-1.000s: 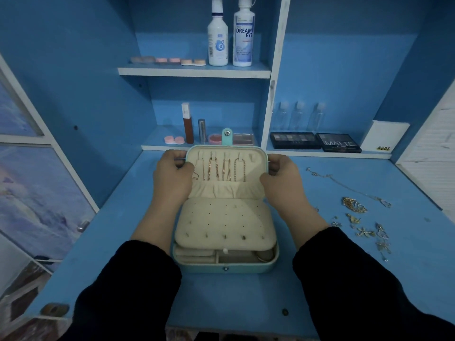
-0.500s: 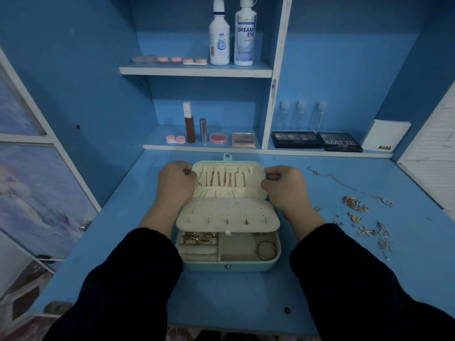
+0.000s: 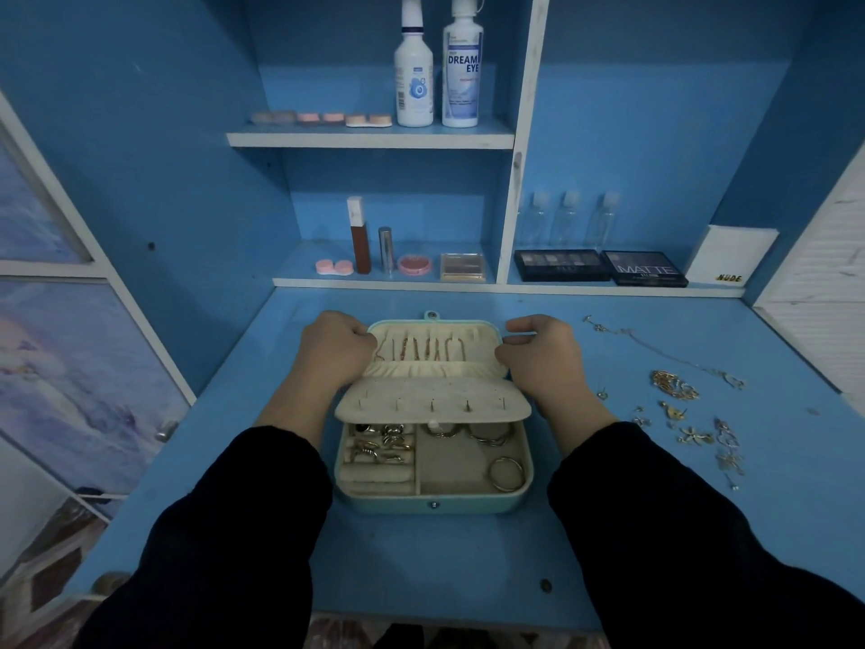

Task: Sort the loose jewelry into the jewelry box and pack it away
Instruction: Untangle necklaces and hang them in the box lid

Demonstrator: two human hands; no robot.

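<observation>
A teal jewelry box (image 3: 433,504) lies open on the blue desk. Its lid (image 3: 433,341) leans far back and holds several hanging necklaces. A cream earring panel (image 3: 433,402) with a few studs stands partly raised over the base. Below it, rings fill the left compartment (image 3: 381,445) and hoops (image 3: 506,473) lie in the right one. My left hand (image 3: 334,351) grips the lid's left edge. My right hand (image 3: 543,356) pinches the lid's right edge. Loose jewelry (image 3: 692,423) lies scattered on the desk to the right, with a thin chain (image 3: 655,346) behind it.
Behind the box a low shelf carries a lens case (image 3: 333,267), lipsticks (image 3: 360,236), compacts (image 3: 461,267) and eyeshadow palettes (image 3: 561,264). Solution bottles (image 3: 461,67) stand on the upper shelf. A white box (image 3: 730,255) sits at the right. The desk's front edge (image 3: 421,620) is near my sleeves.
Both hands have tipped the lid further back and down. The earring panel has swung away from the base, so the ring and hoop compartments now show.
</observation>
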